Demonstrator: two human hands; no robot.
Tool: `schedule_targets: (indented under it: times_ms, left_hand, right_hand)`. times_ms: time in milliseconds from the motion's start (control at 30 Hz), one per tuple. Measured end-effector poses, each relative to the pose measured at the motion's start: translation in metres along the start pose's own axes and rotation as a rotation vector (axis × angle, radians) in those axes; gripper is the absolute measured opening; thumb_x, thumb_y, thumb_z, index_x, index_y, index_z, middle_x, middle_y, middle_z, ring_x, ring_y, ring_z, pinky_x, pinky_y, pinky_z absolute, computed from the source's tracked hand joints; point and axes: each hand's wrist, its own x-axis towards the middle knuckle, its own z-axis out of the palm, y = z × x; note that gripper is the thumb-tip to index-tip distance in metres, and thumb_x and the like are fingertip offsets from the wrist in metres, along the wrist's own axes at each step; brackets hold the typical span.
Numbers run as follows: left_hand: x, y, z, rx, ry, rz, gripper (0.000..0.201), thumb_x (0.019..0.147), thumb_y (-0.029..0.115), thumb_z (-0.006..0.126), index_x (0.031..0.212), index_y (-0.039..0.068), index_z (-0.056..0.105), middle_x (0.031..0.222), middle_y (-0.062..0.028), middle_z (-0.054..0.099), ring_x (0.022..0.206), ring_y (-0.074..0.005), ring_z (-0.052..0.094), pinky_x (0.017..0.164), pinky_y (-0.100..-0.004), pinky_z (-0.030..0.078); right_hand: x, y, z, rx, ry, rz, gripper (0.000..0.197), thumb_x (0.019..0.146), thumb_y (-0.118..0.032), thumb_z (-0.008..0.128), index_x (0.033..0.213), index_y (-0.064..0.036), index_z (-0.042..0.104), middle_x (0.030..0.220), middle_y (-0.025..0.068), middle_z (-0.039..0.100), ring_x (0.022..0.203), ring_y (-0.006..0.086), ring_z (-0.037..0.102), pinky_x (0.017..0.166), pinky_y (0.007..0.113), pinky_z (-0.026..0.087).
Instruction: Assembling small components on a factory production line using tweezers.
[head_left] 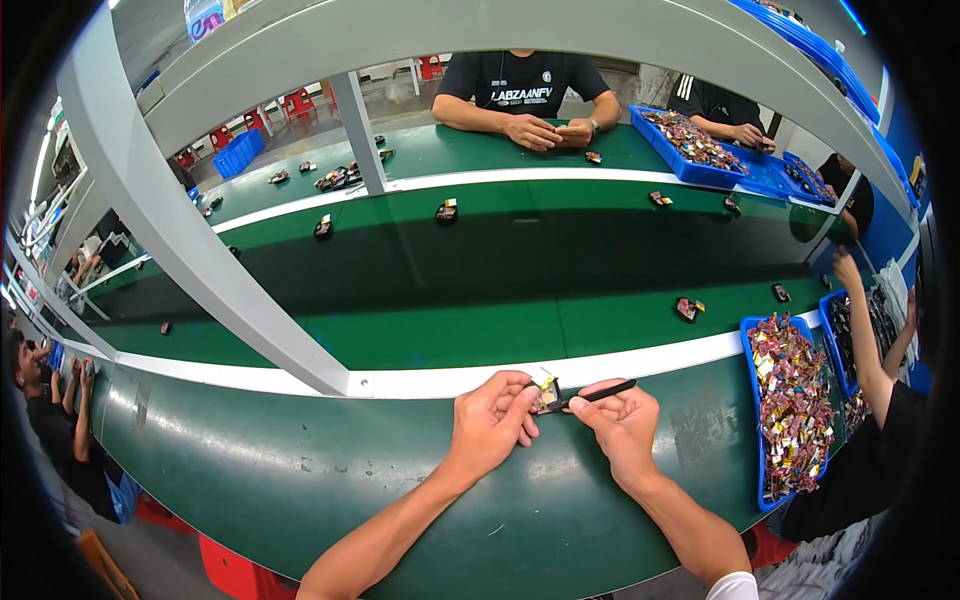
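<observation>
Over the near green bench [330, 450], in front of the white rail, my left hand [488, 422] pinches a small electronic assembly [546, 397] with a black edge, reddish parts and a yellow-white tab. From the right, my right hand [624, 432] grips a slim black pen-shaped tool [608, 390]. The tool's lower end meets the assembly's right side or lies very close to it; my fingers partly hide that spot. Both hands are close together, fingers closed around what they hold.
A blue bin [765, 480] heaped with small red-and-yellow electronic parts stands at the right. Past the rail, a green conveyor belt [470, 330] carries scattered assemblies. A grey frame post [215, 240] slants across the left. Co-workers sit opposite; a co-worker's arm [868, 320] reaches in at the right.
</observation>
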Motion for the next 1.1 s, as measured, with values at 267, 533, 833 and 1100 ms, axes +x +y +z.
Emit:
schedule_targets:
  times_ms: [267, 533, 833, 1100]
  left_hand:
    - [0.001, -0.004, -0.005, -0.051, -0.006, -0.032, 0.019, 0.100, 0.006, 0.063, 0.111, -0.009, 0.064, 0.078, -0.0107, 0.069, 0.058, -0.0119, 0.065, 0.048, -0.0245, 0.053]
    - [0.004, -0.004, -0.010, -0.119, -0.096, -0.069, 0.025, 0.101, 0.010, 0.063, 0.117, -0.008, 0.064, 0.088, -0.0113, 0.070, 0.064, -0.0122, 0.067, 0.051, -0.0237, 0.052]
    - [0.004, -0.005, -0.011, -0.132, -0.076, -0.073, 0.024, 0.101, 0.012, 0.063, 0.114, -0.009, 0.064, 0.082, -0.0096, 0.068, 0.060, -0.0123, 0.066, 0.049, -0.0239, 0.051]
    - [0.004, -0.004, -0.012, -0.135, -0.089, -0.090, 0.025, 0.101, 0.011, 0.063, 0.115, -0.009, 0.064, 0.083, -0.0105, 0.069, 0.060, -0.0120, 0.065, 0.047, -0.0231, 0.049]
  right_hand:
    - [0.003, 0.012, 0.000, 0.034, -0.030, -0.106, 0.013, 0.089, 0.004, 0.073, 0.098, 0.0010, 0.064, 0.081, 0.0074, 0.073, 0.061, 0.0025, 0.058, 0.048, 0.017, 0.037]
    - [0.004, 0.015, -0.004, 0.010, -0.060, -0.212, 0.017, 0.086, 0.010, 0.074, 0.100, 0.0046, 0.065, 0.083, 0.0044, 0.069, 0.067, 0.0023, 0.057, 0.056, 0.017, 0.042]
    - [0.003, 0.014, -0.006, -0.266, -0.056, -0.473, 0.011, 0.083, 0.007, 0.078, 0.088, 0.0029, 0.069, 0.082, 0.0084, 0.073, 0.051, -0.0010, 0.045, 0.047, 0.017, 0.033]
    - [0.005, 0.013, -0.006, -0.369, -0.088, -0.550, 0.010, 0.083, 0.007, 0.077, 0.086, 0.0034, 0.069, 0.089, 0.0142, 0.077, 0.054, 0.0005, 0.054, 0.046, 0.016, 0.036]
